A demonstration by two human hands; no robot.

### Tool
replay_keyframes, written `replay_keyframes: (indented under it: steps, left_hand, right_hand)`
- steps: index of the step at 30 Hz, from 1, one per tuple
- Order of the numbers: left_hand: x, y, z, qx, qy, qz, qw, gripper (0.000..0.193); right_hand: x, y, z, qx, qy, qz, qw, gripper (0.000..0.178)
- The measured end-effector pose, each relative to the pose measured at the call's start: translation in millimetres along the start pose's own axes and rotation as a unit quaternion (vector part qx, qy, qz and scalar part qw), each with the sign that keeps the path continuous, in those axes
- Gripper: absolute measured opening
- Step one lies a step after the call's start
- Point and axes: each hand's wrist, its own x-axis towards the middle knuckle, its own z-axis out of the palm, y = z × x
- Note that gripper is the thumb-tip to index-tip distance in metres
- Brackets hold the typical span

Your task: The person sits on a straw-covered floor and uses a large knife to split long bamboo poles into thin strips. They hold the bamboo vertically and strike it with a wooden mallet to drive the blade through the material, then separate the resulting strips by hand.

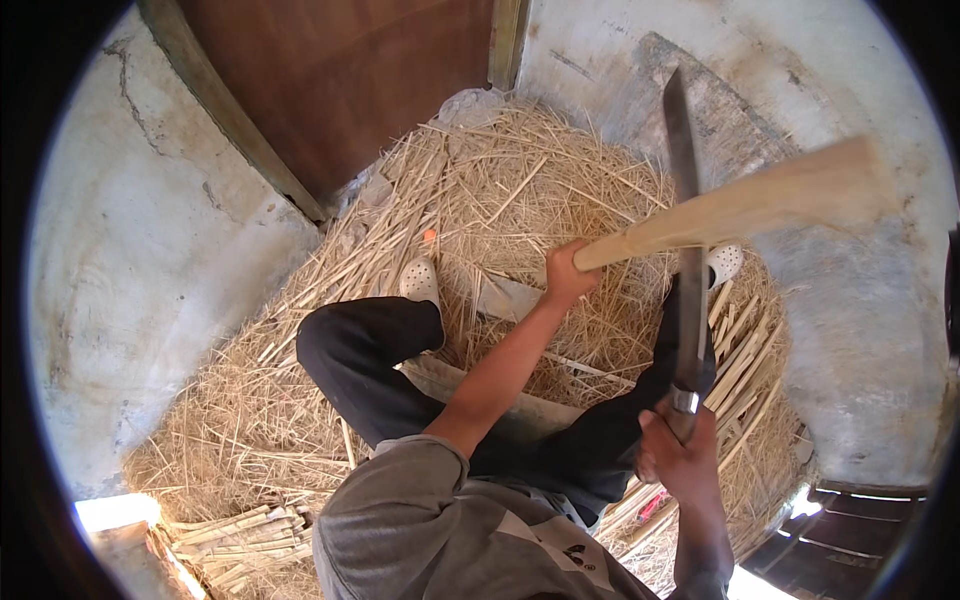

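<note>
My left hand [570, 274] is closed round the narrow end of a pale bamboo piece [720, 207]. The bamboo slants up to the right, and its wide far end is smeared by motion. My right hand [680, 450] grips the handle of a long machete [692, 330], its dark blade pointing up and away from me. Blade and bamboo cross in the picture, the bamboo passing in front; whether they touch I cannot tell. Below my left hand, a flat pale block [508, 299] lies among the shavings between my feet.
Straw-like bamboo shavings [570, 170] cover the floor. Split strips [745, 345] lie beside my right leg, and a bundle of slats [240, 545] at the lower left. Plastered walls [140, 290] and a brown door [340, 80] enclose the spot. A small orange object [430, 236] lies near my left shoe.
</note>
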Motion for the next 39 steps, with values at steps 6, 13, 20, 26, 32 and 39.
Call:
replay_keyframes:
  steps: [6, 13, 20, 26, 32, 39]
  left_hand:
    - [-60, -83, -10, 0.028, -0.042, -0.069, 0.996, 0.018]
    - [-18, -10, 2, 0.032, -0.01, -0.048, 0.998, 0.024]
    - [-58, -85, -21, 0.073, -0.028, -0.015, 0.997, 0.026]
    - [-55, -60, -8, 0.014, -0.042, -0.076, 0.996, 0.025]
    - [-1, 13, -14, -0.001, -0.015, 0.015, 1.0, 0.023]
    - [-57, -100, -34, 0.069, -0.022, 0.05, 0.996, 0.02]
  right_hand:
    - [56, 77, 23, 0.002, -0.002, 0.018, 1.0, 0.021]
    - [20, 4, 14, 0.032, 0.011, 0.008, 0.999, 0.017]
    - [60, 91, 39, 0.035, -0.002, 0.001, 0.999, 0.015]
    - [62, 65, 38, 0.028, 0.007, 0.005, 1.0, 0.017]
    - [14, 24, 31, -0.018, 0.019, -0.088, 0.996, 0.025]
    - [14, 40, 34, 0.039, -0.047, 0.113, 0.992, 0.024]
